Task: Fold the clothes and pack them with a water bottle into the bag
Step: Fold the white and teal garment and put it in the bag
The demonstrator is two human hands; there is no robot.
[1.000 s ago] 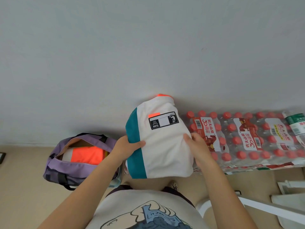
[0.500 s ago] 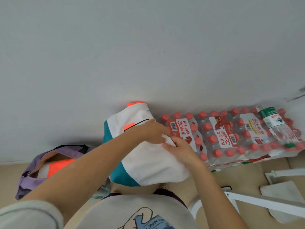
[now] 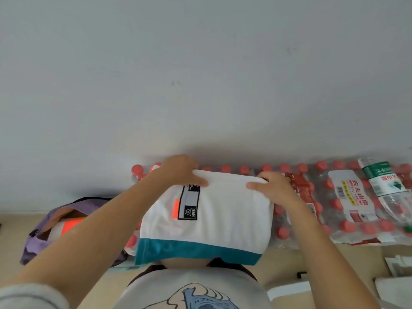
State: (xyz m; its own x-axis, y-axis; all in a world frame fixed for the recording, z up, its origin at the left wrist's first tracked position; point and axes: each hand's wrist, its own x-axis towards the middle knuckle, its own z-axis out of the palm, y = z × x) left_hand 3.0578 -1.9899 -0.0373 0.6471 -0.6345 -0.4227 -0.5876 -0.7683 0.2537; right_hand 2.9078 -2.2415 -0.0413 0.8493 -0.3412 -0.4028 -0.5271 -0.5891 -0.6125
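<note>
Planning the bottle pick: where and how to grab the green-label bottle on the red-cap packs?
Grip the clear body just below the green label, coming from above. The green-label bottle lies on its side atop the shrink-wrapped packs, so the round barrel is exposed; its ends run near the frame edge.

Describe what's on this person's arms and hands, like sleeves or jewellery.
Both hands, left hand and right hand, are bare, with no gloves, rings or watch showing. The forearms are uncovered. A light grey short sleeve shows on the left upper arm; the right arm's sleeve is out of view.

Single head view, close, facing forward and down over hands toward wall
</note>
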